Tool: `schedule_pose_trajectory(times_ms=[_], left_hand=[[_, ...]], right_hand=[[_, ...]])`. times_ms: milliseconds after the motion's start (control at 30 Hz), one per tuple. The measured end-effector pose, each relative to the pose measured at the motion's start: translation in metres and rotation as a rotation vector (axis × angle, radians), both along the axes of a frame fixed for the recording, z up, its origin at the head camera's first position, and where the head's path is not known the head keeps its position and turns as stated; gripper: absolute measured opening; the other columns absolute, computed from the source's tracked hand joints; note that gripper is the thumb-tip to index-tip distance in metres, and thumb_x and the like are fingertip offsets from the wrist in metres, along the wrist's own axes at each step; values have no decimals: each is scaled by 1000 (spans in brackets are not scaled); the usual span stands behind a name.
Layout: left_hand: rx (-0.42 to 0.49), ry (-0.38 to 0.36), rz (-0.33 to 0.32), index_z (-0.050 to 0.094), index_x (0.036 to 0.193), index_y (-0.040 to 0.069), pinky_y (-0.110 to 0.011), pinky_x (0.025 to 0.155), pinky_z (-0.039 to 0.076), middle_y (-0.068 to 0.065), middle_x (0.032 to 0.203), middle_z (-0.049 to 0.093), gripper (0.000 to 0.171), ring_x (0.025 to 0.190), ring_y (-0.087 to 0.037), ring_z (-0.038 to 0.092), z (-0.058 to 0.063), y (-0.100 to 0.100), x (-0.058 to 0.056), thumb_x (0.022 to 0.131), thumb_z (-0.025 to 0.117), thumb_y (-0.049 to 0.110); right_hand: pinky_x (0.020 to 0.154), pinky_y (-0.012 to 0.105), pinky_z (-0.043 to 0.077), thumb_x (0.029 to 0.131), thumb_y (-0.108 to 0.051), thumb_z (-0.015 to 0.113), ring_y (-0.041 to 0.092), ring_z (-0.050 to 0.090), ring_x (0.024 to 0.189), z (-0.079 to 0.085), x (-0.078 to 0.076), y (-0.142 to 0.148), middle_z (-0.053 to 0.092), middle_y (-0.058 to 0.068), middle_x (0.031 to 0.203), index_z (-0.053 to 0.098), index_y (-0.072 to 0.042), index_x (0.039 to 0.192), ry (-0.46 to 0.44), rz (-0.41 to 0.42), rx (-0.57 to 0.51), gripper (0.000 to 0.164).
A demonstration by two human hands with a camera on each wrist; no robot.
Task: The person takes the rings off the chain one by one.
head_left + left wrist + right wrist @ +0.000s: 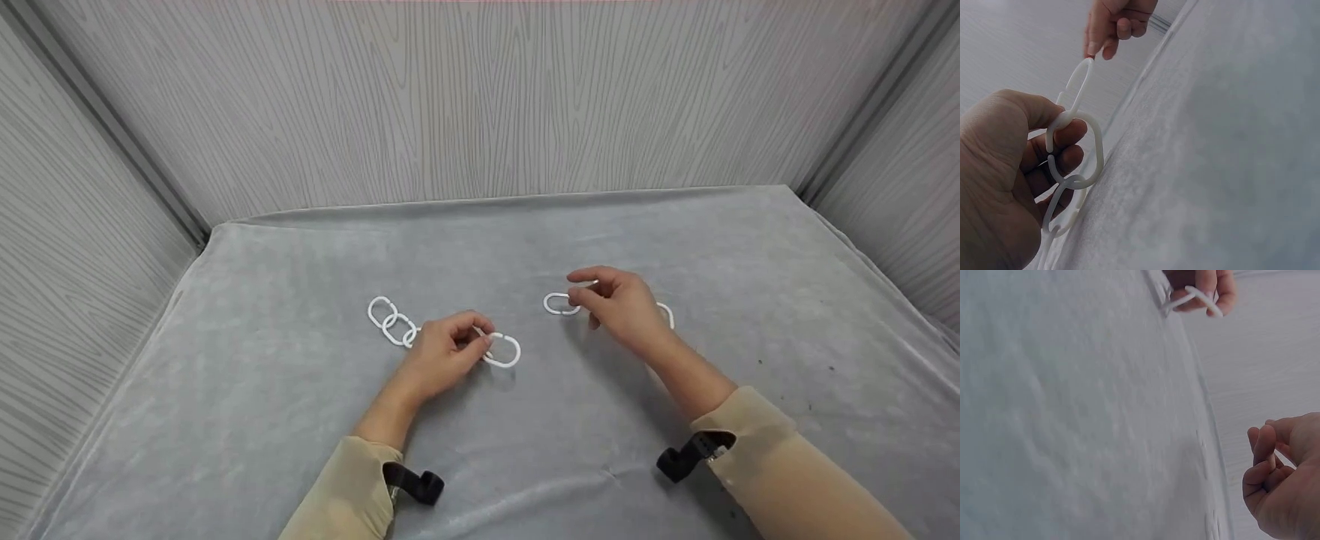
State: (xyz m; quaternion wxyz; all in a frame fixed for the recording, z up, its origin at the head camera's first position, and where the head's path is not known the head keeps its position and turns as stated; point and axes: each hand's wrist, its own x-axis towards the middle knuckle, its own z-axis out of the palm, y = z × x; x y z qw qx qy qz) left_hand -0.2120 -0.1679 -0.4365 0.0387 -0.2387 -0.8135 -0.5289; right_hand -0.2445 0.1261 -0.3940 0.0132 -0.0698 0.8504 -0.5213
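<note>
In head view, pinching white link chain [502, 365] with left hand [439, 352] over grey cloth [450, 255]; holding right hand [624, 304] close at other white link [561, 313], apart from chain. In left wrist view, clamping chain between thumb [1041, 109] and fingers [1077, 131]; probably at step of handling links, next needing steady left hold. In right wrist view, cannot tell whether gripping anything with right hand. Seeing no container.

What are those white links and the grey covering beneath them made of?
The white links: probably plastic, smooth with a slight sheen, since they look evenly coloured and rounded. The grey covering: seemingly soft, velvety fabric, judging by its creases and patchy sheen; the exact fibre isn't clear.
</note>
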Motion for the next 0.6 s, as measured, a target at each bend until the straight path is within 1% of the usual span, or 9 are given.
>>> schedule_pose_trajectory(times_ms=[100,233,333,467,600], left_hand=[[9,-3,-5,75,99,8,-24,64,43,6,73,64,4,67,-11,56,-1,1,0,97,72,8],[13,-3,-7,75,99,8,-24,64,42,6,73,63,4,67,-11,55,-1,0,-1,98,72,9],[6,5,-8,75,99,7,-24,64,42,6,73,63,4,67,-11,55,-1,0,-1,98,72,9],[-4,17,-7,75,100,5,-25,65,43,6,73,63,5,68,-12,56,0,0,-1,97,72,9],[6,15,-14,75,100,4,-24,64,43,5,73,64,6,67,-11,56,-1,1,-1,97,72,8]], right_hand=[[61,28,51,104,-15,69,16,59,62,3,7,-7,79,12,100,74,-10,131,15,5,-35,28],[63,31,54,102,-16,72,16,59,59,4,16,-17,79,13,98,74,-10,129,32,24,-85,28],[62,28,54,101,-14,74,14,58,57,3,21,-24,78,15,96,75,-7,127,53,41,-116,27],[59,26,53,100,-10,73,14,57,56,1,26,-31,77,12,92,75,-7,125,76,50,-134,25],[59,26,53,100,-7,73,15,57,57,-3,29,-34,78,12,92,75,-7,125,65,62,-143,26]])
